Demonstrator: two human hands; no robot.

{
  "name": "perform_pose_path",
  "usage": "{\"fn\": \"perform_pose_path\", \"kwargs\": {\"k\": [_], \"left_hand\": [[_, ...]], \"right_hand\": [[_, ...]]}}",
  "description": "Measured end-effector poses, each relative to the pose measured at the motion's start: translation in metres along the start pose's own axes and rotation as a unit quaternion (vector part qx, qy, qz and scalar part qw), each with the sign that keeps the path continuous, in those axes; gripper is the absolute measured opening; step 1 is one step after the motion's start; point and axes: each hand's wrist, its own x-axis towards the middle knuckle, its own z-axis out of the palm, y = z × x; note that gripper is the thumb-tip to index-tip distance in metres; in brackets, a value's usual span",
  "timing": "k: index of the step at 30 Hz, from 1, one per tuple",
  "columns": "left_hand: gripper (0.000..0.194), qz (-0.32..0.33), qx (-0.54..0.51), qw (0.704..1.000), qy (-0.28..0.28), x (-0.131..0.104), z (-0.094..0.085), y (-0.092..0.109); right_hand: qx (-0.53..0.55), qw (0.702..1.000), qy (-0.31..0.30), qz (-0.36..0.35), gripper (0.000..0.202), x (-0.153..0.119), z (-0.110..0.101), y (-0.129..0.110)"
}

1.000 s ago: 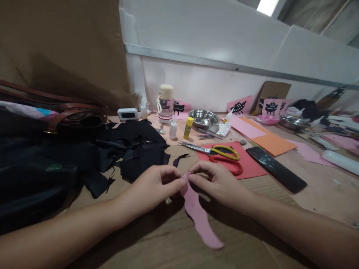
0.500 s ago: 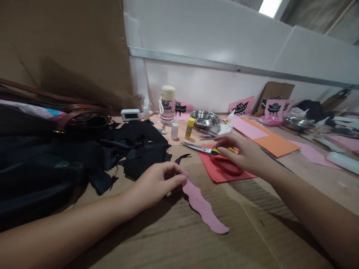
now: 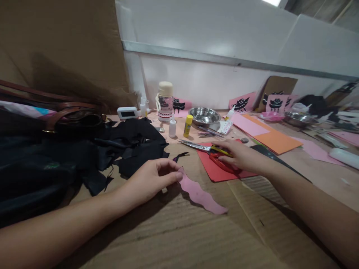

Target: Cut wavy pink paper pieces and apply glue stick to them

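Note:
My left hand [image 3: 159,175] pinches one end of a pink paper strip [image 3: 199,195] with wavy edges between thumb and fingers. The strip's other end slants down to the right above the cardboard. My right hand [image 3: 234,155] is closed around the handles of a pair of scissors [image 3: 198,146], which have long silver blades and red and yellow grips. Their blades point left, and the handles lie over a red paper sheet [image 3: 209,168]. The hand partly hides the grips.
Black fabric scraps [image 3: 140,145] lie at left beside a dark bag [image 3: 30,164]. A glue stick [image 3: 188,126], a small white bottle [image 3: 172,127], a drinking bottle [image 3: 165,106] and a steel bowl [image 3: 204,116] stand behind. Orange paper [image 3: 280,138] lies right, near a dark flat piece [image 3: 277,160].
My right hand has come down onto the scissors' handles and closed on them. My left hand still pinches the pink strip, whose free end has swung up slightly. The view has shifted a little.

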Motion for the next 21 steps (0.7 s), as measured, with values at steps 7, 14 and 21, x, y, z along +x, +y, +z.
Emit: {"fn": "perform_pose_path", "kwargs": {"k": [7,14,21], "left_hand": [[0.024,0.022,-0.022,0.999,-0.01,0.0,-0.001,-0.004],[0.019,0.031,-0.049,0.998,0.0,0.0,-0.004,-0.005],[0.024,0.042,-0.108,0.993,0.009,-0.007,-0.001,0.002]], "right_hand": [[-0.033,0.997,0.006,0.065,0.08,-0.003,-0.004,-0.009],[-0.02,0.997,0.032,0.064,0.063,-0.014,-0.022,-0.018],[0.242,0.966,0.075,0.059,0.047,-0.038,0.001,-0.076]]}}
